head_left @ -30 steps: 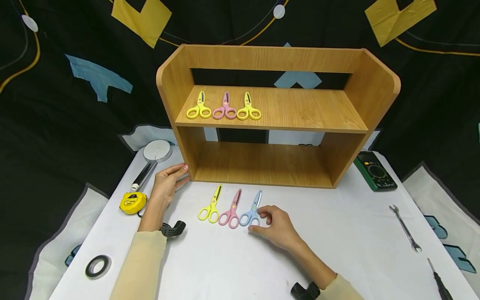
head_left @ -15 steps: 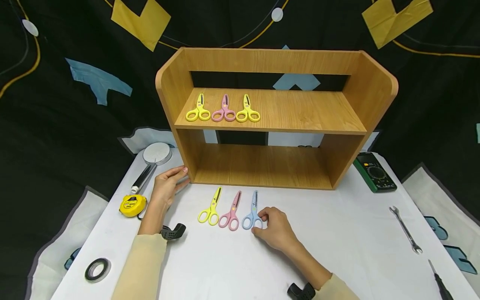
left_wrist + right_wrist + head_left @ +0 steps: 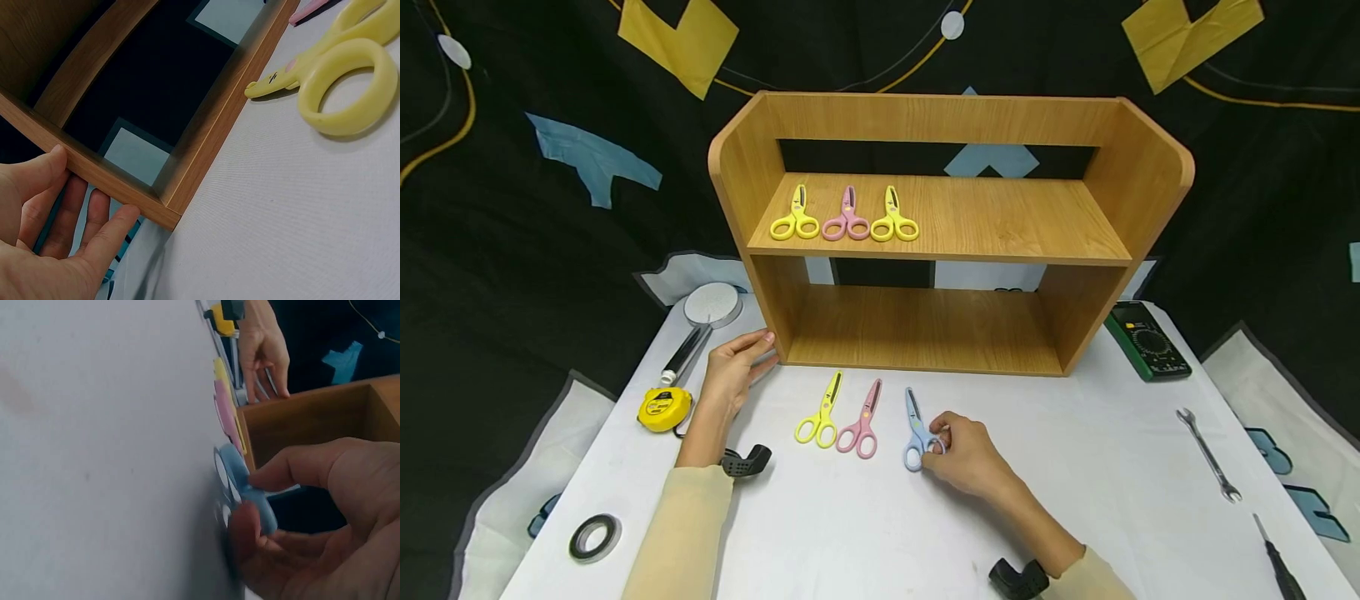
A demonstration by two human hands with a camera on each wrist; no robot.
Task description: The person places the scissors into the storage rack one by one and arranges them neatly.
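Observation:
My right hand [image 3: 970, 457] pinches one handle loop of the blue scissors [image 3: 917, 423] low over the white table. Their blades point away, toward the shelf and slightly left. To their left lie pink scissors [image 3: 868, 414] and yellow scissors [image 3: 828, 406], blades pointing at the wooden shelf [image 3: 925, 329]. With its fingertips, my left hand [image 3: 727, 377] touches the lower left side of that shelf; the left wrist view shows the thumb and fingers [image 3: 115, 228] extended against the panel edge. On the upper board lie yellow scissors [image 3: 800, 207], pink scissors [image 3: 847, 210] and more yellow scissors [image 3: 892, 207].
At left are a magnifying glass [image 3: 712, 305], a yellow tape measure [image 3: 664, 408] and a roll of black tape [image 3: 594, 538]. A multimeter [image 3: 1148, 340], a wrench [image 3: 1208, 455] and a screwdriver [image 3: 1280, 568] lie at right. Dark cloth hangs behind the shelf.
The blue scissors have slid right, away from the pink pair, and turned so their tip now leans left. My right hand has shifted slightly right with them. My left hand stays at the shelf.

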